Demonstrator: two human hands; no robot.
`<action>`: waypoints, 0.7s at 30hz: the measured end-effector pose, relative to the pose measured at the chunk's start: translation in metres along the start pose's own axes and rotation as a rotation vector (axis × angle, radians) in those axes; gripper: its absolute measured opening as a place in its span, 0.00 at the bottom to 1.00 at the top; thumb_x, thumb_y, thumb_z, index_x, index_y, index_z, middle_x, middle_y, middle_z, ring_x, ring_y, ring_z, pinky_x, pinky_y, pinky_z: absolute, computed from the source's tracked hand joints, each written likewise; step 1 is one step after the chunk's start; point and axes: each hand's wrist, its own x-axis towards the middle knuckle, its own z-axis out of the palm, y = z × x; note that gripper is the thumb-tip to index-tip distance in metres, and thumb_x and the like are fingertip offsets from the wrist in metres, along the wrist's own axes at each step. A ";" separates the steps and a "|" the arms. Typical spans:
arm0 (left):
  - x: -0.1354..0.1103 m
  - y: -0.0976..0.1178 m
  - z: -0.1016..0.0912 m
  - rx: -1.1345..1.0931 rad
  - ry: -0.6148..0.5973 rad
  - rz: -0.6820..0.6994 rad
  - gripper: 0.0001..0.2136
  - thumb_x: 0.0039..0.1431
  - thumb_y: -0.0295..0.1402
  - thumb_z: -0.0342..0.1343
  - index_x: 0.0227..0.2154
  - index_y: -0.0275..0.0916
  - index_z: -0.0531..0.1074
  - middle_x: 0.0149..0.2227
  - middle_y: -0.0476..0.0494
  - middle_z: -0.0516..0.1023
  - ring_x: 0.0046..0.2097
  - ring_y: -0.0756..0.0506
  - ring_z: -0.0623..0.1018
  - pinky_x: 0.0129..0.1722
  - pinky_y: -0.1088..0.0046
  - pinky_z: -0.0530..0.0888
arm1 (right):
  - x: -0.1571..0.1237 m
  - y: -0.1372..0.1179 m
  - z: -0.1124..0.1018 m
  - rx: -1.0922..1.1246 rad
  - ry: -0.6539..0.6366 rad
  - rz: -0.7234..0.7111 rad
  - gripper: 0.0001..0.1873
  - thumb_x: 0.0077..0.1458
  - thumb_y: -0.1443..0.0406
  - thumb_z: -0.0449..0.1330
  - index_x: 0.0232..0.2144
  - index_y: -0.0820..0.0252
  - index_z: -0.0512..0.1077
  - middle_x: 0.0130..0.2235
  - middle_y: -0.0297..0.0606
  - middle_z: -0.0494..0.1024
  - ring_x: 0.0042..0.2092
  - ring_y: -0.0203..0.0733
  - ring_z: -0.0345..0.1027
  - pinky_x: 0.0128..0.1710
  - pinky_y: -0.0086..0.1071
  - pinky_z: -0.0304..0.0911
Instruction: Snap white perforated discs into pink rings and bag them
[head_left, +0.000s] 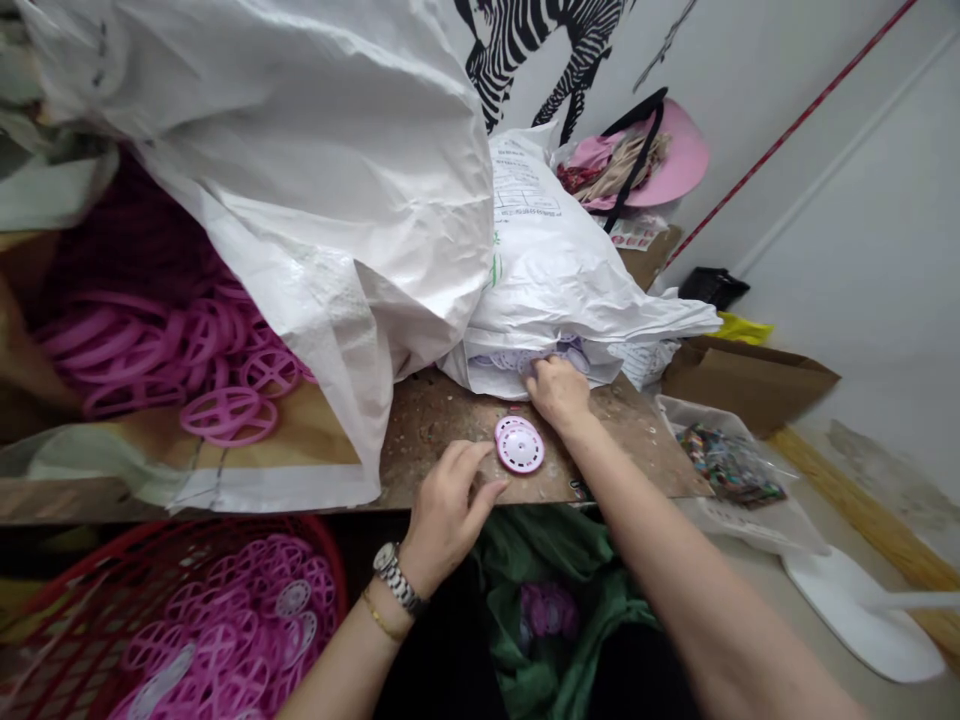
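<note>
My left hand (450,505), with a watch at the wrist, rests at the board's front edge. Its thumb and fingers are apart, and the fingertips lie close against a pink and lilac slotted disc (520,446). A second disc shows partly beneath that one. My right hand (561,393) reaches into the mouth of a white sack (555,275), its fingers curled among pale lilac plastic discs (510,360). The tips are hidden, so what they grip cannot be made out.
A larger white sack (337,200) spills pink spoked rings (229,415) at left. Below, a red basket (337,570) holds more rings and several pale discs. Green cloth (600,570) hangs under the wooden board (427,430). At right are a plastic bin (750,525) and cardboard box (750,380).
</note>
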 end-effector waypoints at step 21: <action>-0.016 -0.033 -0.172 1.111 0.378 -0.389 0.25 0.60 0.45 0.51 0.55 0.33 0.67 0.50 0.24 0.68 0.51 0.27 0.66 0.46 0.47 0.67 | -0.022 0.020 0.013 0.274 0.279 -0.179 0.16 0.60 0.65 0.49 0.42 0.63 0.75 0.39 0.47 0.78 0.39 0.49 0.71 0.36 0.37 0.63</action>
